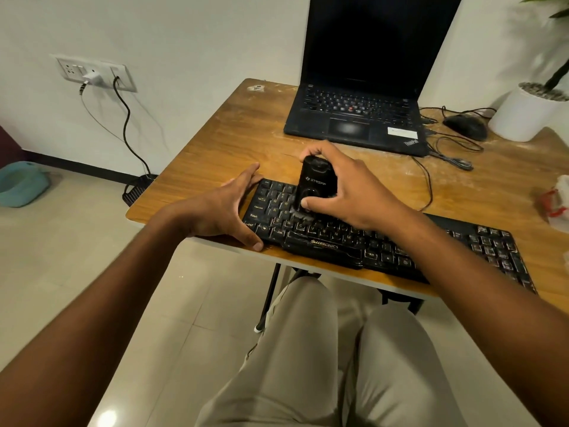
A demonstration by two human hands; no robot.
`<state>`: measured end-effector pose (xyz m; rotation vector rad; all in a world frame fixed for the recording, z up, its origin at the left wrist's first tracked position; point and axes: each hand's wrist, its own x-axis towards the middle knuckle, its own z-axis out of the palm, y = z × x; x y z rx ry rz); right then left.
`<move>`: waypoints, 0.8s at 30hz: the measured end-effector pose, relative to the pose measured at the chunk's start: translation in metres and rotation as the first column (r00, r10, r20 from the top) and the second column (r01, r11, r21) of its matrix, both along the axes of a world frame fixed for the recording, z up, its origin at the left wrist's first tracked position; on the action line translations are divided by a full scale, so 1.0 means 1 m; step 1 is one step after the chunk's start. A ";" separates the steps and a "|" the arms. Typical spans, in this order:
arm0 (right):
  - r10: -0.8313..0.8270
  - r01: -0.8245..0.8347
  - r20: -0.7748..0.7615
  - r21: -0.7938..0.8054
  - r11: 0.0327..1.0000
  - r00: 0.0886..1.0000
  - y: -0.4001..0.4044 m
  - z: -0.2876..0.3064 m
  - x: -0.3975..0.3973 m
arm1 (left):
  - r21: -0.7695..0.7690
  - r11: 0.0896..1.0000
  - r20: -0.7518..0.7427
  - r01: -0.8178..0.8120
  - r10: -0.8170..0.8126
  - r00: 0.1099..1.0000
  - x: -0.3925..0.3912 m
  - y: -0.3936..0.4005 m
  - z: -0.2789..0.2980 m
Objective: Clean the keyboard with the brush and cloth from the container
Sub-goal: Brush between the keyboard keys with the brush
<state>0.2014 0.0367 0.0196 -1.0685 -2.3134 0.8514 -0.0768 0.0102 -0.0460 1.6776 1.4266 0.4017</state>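
We have the keyboard (385, 241) lying lengthwise along the near edge of the table (215, 143), our right hand (348, 189) gripping the brush (314, 186) upright, bristles down on its left-hand keys, while our left hand (228, 208), fingers straight, braces the keyboard's left end.

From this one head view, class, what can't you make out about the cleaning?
- Bristles of the black handheld brush: blurred, partly behind the right hand.
- Black wired keyboard: middle keys hidden by the right forearm.
- Red-and-white packet: cut by the right edge.
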 end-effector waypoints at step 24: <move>0.013 -0.009 -0.131 0.030 1.000 0.991 -0.010 0.011 -0.037 | 0.035 0.999 0.031 0.017 -0.018 0.999 0.001 0.001 -0.003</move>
